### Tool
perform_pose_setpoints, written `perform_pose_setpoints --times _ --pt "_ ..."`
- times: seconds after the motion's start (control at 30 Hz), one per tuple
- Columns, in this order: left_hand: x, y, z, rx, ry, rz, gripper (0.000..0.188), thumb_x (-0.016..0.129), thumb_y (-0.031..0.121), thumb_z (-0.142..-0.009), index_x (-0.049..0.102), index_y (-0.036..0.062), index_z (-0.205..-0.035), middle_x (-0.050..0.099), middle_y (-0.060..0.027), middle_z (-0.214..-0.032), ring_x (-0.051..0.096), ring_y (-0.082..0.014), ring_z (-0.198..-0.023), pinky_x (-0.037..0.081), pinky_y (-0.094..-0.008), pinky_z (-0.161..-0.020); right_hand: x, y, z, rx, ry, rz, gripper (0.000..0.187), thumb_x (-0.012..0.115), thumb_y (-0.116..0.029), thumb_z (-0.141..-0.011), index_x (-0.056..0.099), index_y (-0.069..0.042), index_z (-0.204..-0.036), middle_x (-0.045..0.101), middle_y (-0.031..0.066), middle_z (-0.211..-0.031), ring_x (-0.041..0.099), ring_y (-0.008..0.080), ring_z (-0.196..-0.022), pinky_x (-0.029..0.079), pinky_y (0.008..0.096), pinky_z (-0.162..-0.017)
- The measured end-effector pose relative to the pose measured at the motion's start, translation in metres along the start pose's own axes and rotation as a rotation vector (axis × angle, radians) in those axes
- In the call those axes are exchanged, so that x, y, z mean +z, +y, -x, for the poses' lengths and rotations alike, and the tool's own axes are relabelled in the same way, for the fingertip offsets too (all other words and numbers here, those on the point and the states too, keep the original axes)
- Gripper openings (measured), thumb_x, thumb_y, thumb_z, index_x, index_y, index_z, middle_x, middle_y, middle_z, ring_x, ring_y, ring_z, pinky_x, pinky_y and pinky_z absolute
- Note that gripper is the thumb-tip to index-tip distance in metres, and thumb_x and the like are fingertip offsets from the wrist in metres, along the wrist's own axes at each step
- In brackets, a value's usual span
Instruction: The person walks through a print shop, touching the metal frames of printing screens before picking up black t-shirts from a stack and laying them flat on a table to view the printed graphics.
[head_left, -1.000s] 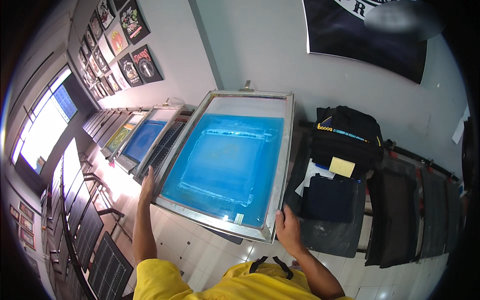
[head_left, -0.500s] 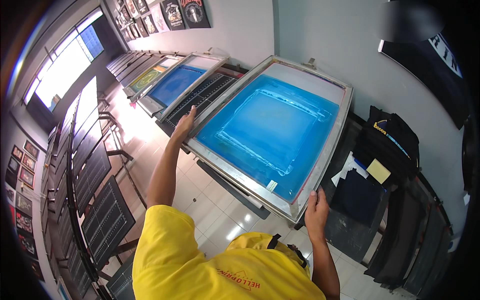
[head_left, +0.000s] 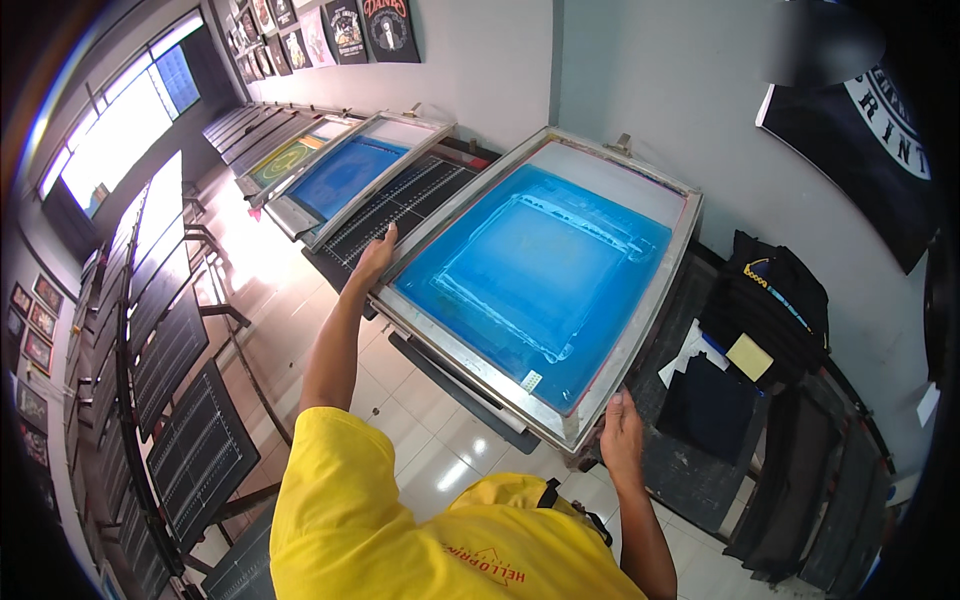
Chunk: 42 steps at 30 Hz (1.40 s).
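A screen-printing frame with pale metal sides and blue-coated mesh lies in front of me, angled across the view. My left hand grips its left side, thumb on top and fingers hidden beneath. At the near right corner, my right hand holds the right side, its thumb up against the edge. Inside the mesh, a lighter blue rectangle is bordered by shiny strips. Below the near side of the frame, part of a dark board shows.
Left of the frame are a black printing board and a smaller blue screen. To the right lie dark folded cloth, a yellow pad and a pile of black garments. Another row of boards stands across the tiled aisle.
The frame has shifted slightly toward me, and both hands have moved with it, keeping their hold. The view has also turned a little.
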<state>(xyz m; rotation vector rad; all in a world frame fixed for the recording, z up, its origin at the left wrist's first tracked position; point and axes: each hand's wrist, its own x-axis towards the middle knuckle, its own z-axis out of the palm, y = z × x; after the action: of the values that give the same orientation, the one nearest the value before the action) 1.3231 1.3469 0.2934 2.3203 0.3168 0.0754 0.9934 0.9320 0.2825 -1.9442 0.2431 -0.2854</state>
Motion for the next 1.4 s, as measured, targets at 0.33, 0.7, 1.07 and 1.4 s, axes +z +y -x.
perform_pose_setpoints --times 0.33,0.7,1.07,1.4 --pt "0.006 -0.013 -0.011 0.036 -0.068 0.016 0.095 0.024 0.071 -0.093 0.060 -0.0135 -0.117 0.057 -0.0337 -0.123 0.050 -0.0382 -0.125 0.033 -0.0407 -0.107 0.009 0.028 -0.001 0.082 0.033 -0.059 0.058 0.037 -0.044 -0.104 0.050 0.004 -0.134 0.059 0.0107 -0.089 0.057 0.0168 -0.078 0.045 0.0289 -0.069" --pt "0.001 -0.016 -0.014 0.104 -0.155 -0.001 0.090 0.026 0.068 -0.095 0.062 -0.0115 -0.116 0.058 -0.0328 -0.122 0.051 -0.0388 -0.125 0.035 -0.0409 -0.105 0.001 0.018 -0.001 0.191 0.001 -0.176 0.055 0.042 -0.040 -0.103 0.051 0.005 -0.132 0.063 0.0074 -0.086 0.058 0.0139 -0.075 0.048 0.0277 -0.067" --pt "-0.015 -0.014 -0.018 0.065 -0.225 -0.063 0.081 0.033 0.066 -0.095 0.067 -0.0061 -0.112 0.065 -0.0268 -0.112 0.062 -0.0322 -0.106 0.045 -0.0404 -0.092 -0.004 0.015 0.003 0.104 0.076 -0.169 0.048 0.039 -0.038 -0.105 0.055 0.000 -0.129 0.064 0.0053 -0.089 0.059 0.0102 -0.077 0.046 0.0241 -0.063" --pt "-0.029 -0.078 0.003 0.069 0.239 0.523 0.048 0.049 0.043 -0.100 0.065 -0.0018 -0.102 0.067 -0.0139 -0.093 0.063 -0.0183 -0.085 0.050 -0.0296 -0.070 -0.063 0.040 0.015 0.272 -0.001 -1.022 0.060 0.034 -0.048 -0.103 0.060 0.003 -0.121 0.066 0.0117 -0.088 0.060 0.0175 -0.072 0.046 0.0305 -0.065"
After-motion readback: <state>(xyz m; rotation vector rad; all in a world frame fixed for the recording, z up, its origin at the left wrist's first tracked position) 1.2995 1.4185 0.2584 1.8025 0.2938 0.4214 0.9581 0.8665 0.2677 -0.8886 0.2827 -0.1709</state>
